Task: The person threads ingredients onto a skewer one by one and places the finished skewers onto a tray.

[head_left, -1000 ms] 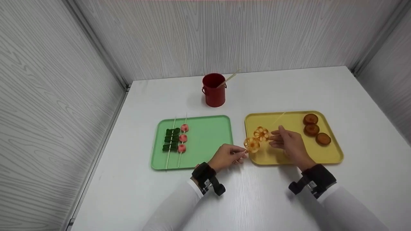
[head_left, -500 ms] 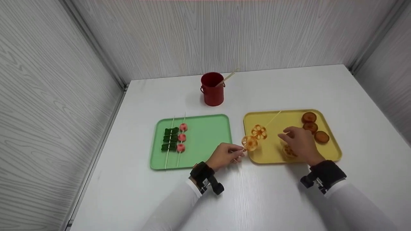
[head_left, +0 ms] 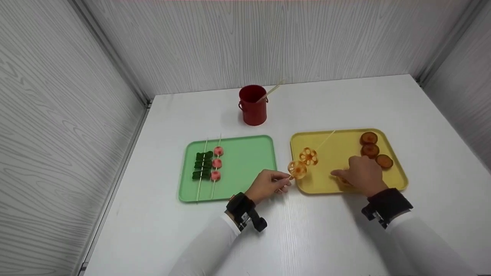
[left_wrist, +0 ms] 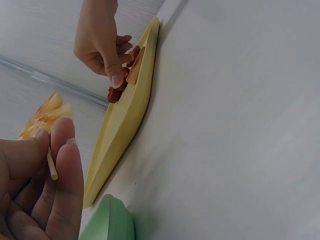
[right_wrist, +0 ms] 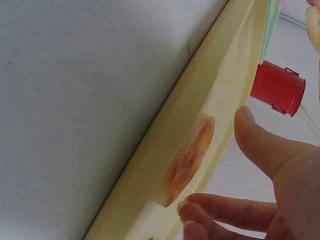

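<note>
yellow tray (head_left: 341,143) is where the action is: one loose slice (right_wrist: 192,159), lotus-root-looking, lies flat in it, mostly under the right hand (head_left: 364,174) as the head view sees it. that hand has its thumb and fingers spread with a wide gap and nothing in its grip; the fingertips are right by the slice's edge, can't tell if they're touching. left hand (head_left: 269,184) pinches the skewer (left_wrist: 52,167) between thumb and fingertips, close to its blunt end, with two slices (head_left: 303,163) already on and a length of stick bare beyond them. imo the step here is picking up that third piece, and i'd take it by opposite edges so the holed middle stays clear. it lies pretty flat, so tipping one edge up probably beats squeezing straight down, and go easy, a thin piece might flip or skid. meanwhile i'd hold the skewer steady so the two don't slide off the free end. also watch the brown rounds (head_left: 369,150) just beyond the right hand's knuckles, easy to bump those.
</note>
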`<state>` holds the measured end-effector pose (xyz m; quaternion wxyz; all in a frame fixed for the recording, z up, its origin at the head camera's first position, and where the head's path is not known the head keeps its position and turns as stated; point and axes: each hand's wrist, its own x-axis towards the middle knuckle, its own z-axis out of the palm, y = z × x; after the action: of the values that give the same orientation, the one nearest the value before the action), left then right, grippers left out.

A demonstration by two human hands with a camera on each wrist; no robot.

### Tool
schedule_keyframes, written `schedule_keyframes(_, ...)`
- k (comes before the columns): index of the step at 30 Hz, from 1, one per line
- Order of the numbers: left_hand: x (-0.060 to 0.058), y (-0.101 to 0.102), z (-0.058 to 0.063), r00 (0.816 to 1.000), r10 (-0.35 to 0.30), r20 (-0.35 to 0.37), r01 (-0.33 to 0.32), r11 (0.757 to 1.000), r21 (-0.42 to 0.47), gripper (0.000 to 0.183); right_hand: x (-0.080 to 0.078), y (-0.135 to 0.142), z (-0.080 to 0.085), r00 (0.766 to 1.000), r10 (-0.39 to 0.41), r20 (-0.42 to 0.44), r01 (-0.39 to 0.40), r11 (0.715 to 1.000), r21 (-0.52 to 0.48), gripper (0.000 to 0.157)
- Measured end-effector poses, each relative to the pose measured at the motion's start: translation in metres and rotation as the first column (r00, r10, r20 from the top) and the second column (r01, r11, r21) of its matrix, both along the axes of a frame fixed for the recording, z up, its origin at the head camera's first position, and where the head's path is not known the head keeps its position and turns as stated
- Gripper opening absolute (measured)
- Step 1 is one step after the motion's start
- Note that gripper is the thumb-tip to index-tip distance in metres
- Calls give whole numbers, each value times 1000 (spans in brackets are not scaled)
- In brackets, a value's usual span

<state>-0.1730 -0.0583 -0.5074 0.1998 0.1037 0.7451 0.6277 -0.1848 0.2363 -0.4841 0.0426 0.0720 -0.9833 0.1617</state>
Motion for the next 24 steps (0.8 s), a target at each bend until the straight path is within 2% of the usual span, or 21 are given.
schedule_keyframes(7,1,-1,0,1000,-1,-2,1,1000,2,23,-1,2,-2,992,-26,124,24,999,21,61)
schedule_keyframes(15,1,0,-2,1000,-4,-9,4,1000,-7,22,-2,4,-1,986,6,168,-8,1000,14,52)
schedule_keyframes(19,0,0,-5,1000,-4,-23,3,1000,-20,21,-5,6,2,980,23,196,-17,999,-31,44)
schedule_keyframes(24,0,0,-6,999,-3,-36,2,999,-40,21,-10,14,13,953,34,300,11,989,-148,41)
